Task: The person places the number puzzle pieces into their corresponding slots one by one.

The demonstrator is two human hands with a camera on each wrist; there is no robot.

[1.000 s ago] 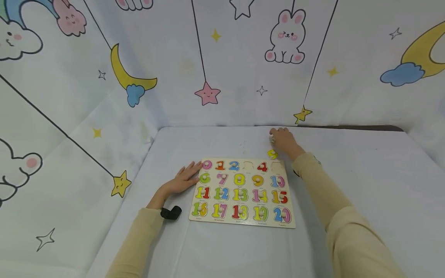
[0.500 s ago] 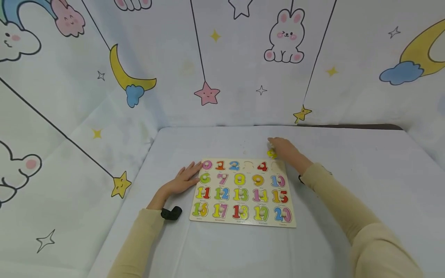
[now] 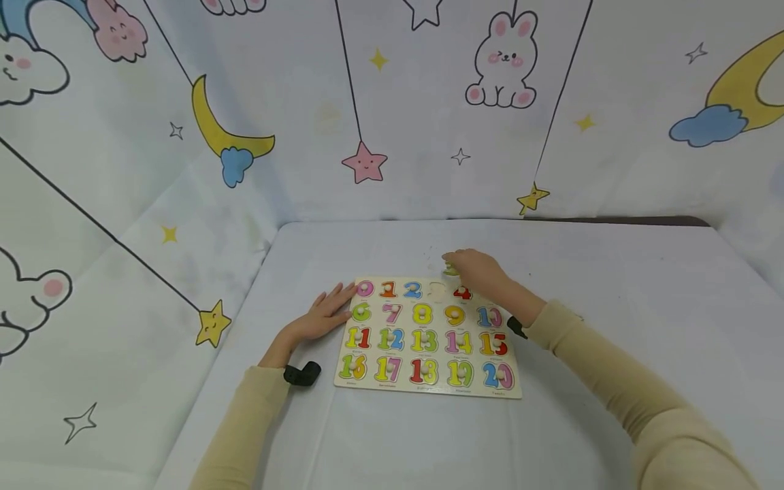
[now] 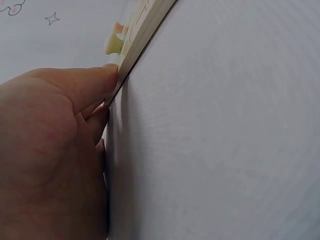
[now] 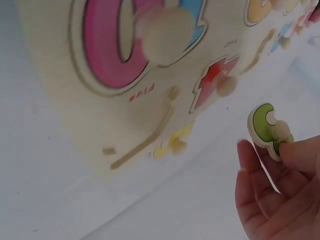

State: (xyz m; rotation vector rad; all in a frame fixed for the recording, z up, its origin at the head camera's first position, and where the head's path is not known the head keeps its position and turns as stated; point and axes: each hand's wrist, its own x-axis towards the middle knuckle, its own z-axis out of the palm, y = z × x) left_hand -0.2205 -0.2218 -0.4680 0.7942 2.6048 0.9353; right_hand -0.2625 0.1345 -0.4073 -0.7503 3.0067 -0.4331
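My right hand (image 3: 480, 272) pinches a green number puzzle piece (image 5: 265, 125), shaped like a 3, by its round knob. It is held above the far edge of the wooden number board (image 3: 429, 390), near the unfilled recess (image 3: 437, 290) between the 2 and the 4. My left hand (image 3: 318, 318) lies with straight fingers at the board's left edge; the left wrist view has the thumb (image 4: 97, 82) touching that edge. A yellow puzzle piece (image 5: 175, 143) lies off the board beside the unfilled "Five" recess (image 5: 145, 137). In the head view the right hand hides it.
Knobbed number pieces fill the other recesses, among them the red 4 (image 5: 215, 82). The board lies on a table with a white cover (image 3: 416, 449). Behind it hangs a cloth backdrop (image 3: 416, 102) printed with stars, moons and a rabbit.
My right hand has come from the table's far side, past the yellow 5, leftward to the board's top edge, carrying the green piece. The left hand has stayed put.
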